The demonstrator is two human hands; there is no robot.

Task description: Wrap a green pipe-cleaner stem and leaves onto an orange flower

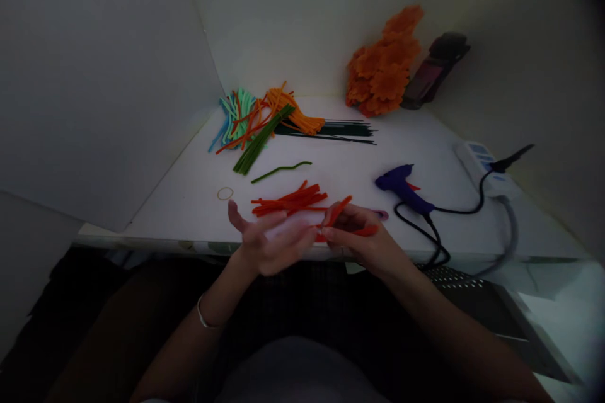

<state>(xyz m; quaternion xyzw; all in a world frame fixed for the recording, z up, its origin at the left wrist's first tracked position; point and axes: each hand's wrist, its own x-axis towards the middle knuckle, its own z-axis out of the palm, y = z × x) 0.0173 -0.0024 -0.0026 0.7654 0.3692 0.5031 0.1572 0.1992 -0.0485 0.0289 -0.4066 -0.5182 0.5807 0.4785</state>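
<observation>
My right hand pinches red pipe cleaners near the front edge of the table; one end points up and another sticks out past the palm. My left hand is beside it, blurred by motion, with the thumb apart and fingers stretched toward the pinched pipe cleaners. Whether its fingertips touch them I cannot tell. Just beyond both hands lies a loose pile of red pipe cleaners. A single bent green pipe cleaner rests behind that pile.
Bundles of green, orange and mint pipe cleaners lie at the back left, beside dark green stems. Orange flowers and a dark bottle stand behind. A corded purple glue gun, power strip and rubber band flank my hands.
</observation>
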